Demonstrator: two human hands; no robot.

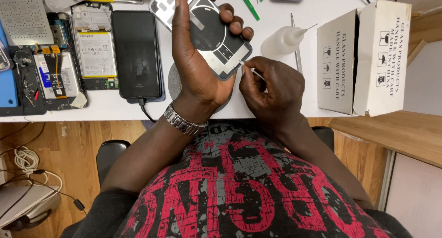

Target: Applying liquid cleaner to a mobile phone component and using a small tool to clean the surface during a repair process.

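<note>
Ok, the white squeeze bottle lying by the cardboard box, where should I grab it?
Probably by the round body of the squeeze bottle, coming from above. It lies on its side on the white table, thin nozzle pointing right toward the cardboard box; the body is the widest part, and the metal tweezers lie right alongside it.

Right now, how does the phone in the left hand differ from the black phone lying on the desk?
The held phone is gripped by the left hand, tilted, its opened grey back showing; the black phone lies flat, dark screen up. The right hand puts a thin tool to the held phone; the black phone has a cable plugged in. Both are slim rectangles.
</note>
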